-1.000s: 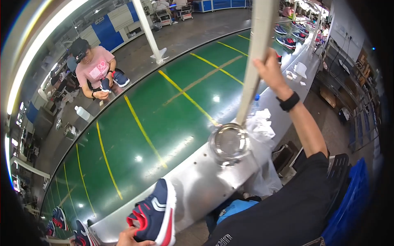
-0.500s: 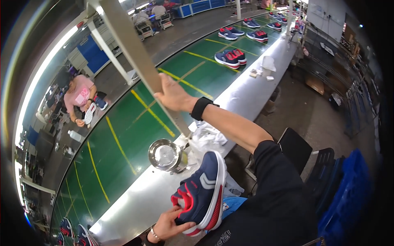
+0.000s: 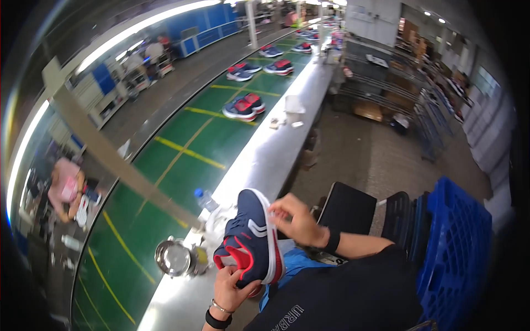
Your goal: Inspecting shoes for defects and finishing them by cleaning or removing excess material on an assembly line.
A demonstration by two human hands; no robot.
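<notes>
A navy sneaker [image 3: 249,234] with red lining, a white midsole and a grey side mark is held over the near bench edge, its toe pointing up and away. My left hand [image 3: 231,288] grips it at the heel, with the thumb on the outside and fingers at the collar opening. Beside the front of the sole, my right hand [image 3: 298,222] has its fingers curled and pinched together near the white edge. Whatever lies between those fingertips, if anything, is too small and blurred to name. A steel bowl [image 3: 173,257] stands left of the shoe.
A green conveyor belt [image 3: 165,179] with yellow lines carries several sneakers [image 3: 243,106]. Along it runs a metal ledge [image 3: 243,171] with a blue-capped bottle [image 3: 205,199] and plastic bag. A beige post [image 3: 121,165] rises there. A chair [image 3: 348,212] and blue crate [image 3: 458,243] stand right.
My right hand has left the post and come down to the sneaker's sole edge, its fingers now curled. My left hand still holds the shoe. The view has swung to the right.
</notes>
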